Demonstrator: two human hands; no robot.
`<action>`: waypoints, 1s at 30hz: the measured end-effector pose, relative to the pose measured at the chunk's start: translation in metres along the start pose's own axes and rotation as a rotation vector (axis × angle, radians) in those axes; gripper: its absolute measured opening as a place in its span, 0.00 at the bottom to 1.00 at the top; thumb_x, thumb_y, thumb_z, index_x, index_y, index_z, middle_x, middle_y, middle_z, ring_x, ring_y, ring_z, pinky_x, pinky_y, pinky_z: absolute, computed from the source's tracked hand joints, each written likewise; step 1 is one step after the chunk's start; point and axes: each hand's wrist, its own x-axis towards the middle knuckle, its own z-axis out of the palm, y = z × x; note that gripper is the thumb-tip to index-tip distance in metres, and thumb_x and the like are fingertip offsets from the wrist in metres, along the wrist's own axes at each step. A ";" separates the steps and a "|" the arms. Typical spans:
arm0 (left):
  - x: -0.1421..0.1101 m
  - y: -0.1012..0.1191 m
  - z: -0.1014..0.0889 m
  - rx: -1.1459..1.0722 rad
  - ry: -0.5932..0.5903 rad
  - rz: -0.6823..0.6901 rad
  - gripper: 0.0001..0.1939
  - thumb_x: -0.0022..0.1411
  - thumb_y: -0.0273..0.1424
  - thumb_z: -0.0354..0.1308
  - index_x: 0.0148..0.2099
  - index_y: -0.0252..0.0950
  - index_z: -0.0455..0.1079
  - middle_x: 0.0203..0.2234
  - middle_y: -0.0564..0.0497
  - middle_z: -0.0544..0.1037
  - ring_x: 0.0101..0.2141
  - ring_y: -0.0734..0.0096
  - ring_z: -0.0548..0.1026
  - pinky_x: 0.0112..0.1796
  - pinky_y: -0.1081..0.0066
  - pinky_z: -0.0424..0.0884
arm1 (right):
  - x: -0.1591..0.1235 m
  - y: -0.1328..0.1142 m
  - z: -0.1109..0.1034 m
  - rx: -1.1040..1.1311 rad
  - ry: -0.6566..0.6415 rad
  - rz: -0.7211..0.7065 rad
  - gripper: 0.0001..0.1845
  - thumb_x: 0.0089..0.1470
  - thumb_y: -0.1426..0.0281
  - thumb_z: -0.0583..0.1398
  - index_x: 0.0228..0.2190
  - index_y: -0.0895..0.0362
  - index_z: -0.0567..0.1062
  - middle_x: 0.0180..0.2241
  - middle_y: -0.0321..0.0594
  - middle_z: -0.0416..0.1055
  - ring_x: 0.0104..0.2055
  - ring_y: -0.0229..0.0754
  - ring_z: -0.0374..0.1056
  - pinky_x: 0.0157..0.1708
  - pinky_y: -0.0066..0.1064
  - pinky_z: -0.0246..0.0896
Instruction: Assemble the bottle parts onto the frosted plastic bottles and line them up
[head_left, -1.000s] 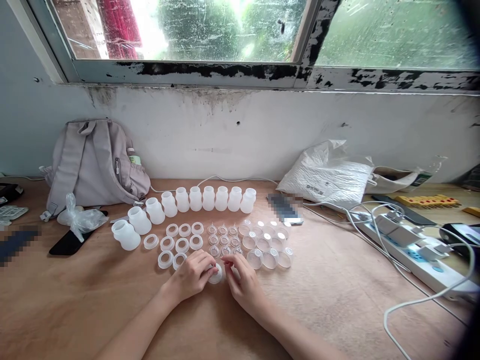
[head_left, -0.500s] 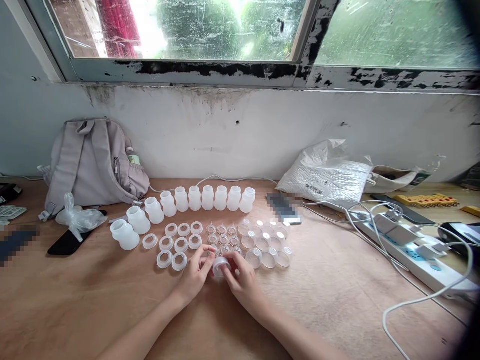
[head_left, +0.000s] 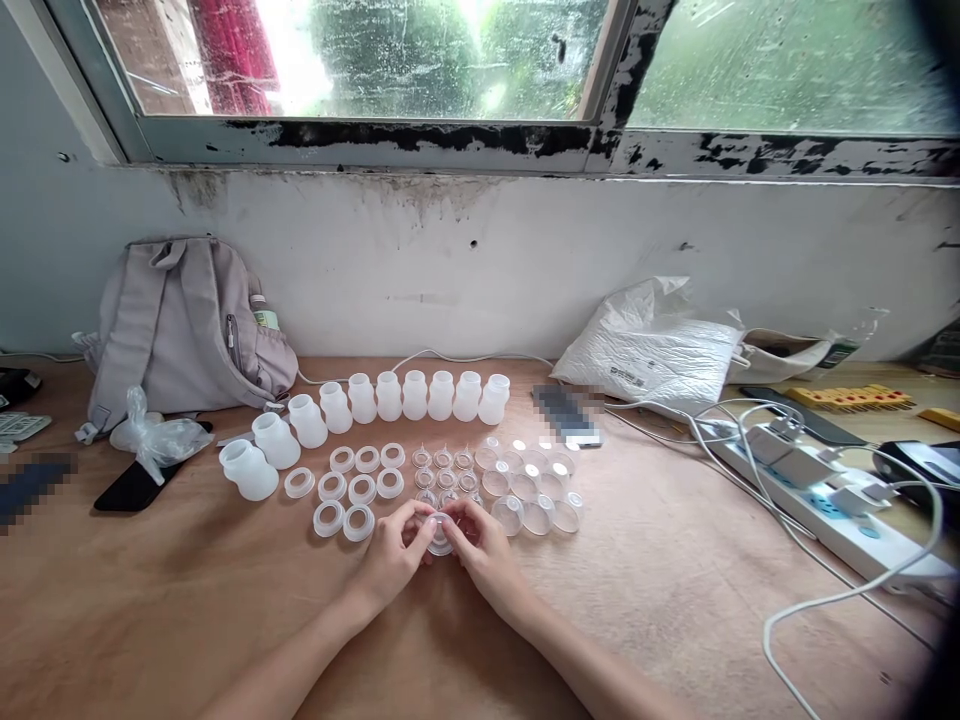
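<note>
My left hand (head_left: 399, 545) and my right hand (head_left: 480, 545) both pinch a round translucent plastic screw ring (head_left: 440, 540) between thumbs and fingers, low in front of me. The fingertips hide part of its rim. Just beyond my hands are small clear teat-like pieces (head_left: 444, 460) in rows. Loose whitish screw rings (head_left: 361, 489) lie to their left. Several clear dome covers (head_left: 538, 515) are grouped to the right, beside my right hand. Behind them, translucent white wide-necked bottles (head_left: 415, 396) stand in a curved line.
A grey backpack (head_left: 191, 320) leans on the wall at the left, by a knotted plastic bag (head_left: 157, 440) on a black phone-like slab. At the right are a silver parcel bag (head_left: 652, 345), a blurred phone (head_left: 566, 415), and a white power strip (head_left: 832, 500) with looping cables.
The ring has tilted, its round face now turned more towards me. Both thumbs have come closer together on its near top edge. The loose parts on the table stay put.
</note>
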 end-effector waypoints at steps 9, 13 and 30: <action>-0.002 -0.003 0.004 0.143 0.038 0.032 0.07 0.58 0.35 0.47 0.33 0.36 0.60 0.18 0.55 0.71 0.20 0.73 0.70 0.22 0.75 0.66 | 0.000 0.002 0.004 0.064 -0.019 0.007 0.07 0.51 0.67 0.55 0.27 0.58 0.68 0.25 0.35 0.66 0.25 0.35 0.62 0.25 0.26 0.58; -0.003 -0.001 0.005 0.175 0.050 0.039 0.05 0.57 0.33 0.48 0.32 0.37 0.59 0.16 0.57 0.70 0.19 0.74 0.70 0.22 0.76 0.65 | -0.001 0.000 0.005 0.047 -0.026 0.019 0.06 0.51 0.68 0.55 0.26 0.58 0.68 0.24 0.34 0.66 0.25 0.35 0.61 0.25 0.25 0.58; -0.004 0.006 0.003 0.161 0.095 0.023 0.10 0.60 0.34 0.44 0.42 0.37 0.60 0.21 0.54 0.73 0.20 0.72 0.71 0.22 0.75 0.65 | 0.000 0.004 0.003 0.154 -0.043 0.063 0.14 0.52 0.60 0.54 0.35 0.57 0.69 0.29 0.37 0.67 0.23 0.34 0.63 0.18 0.25 0.61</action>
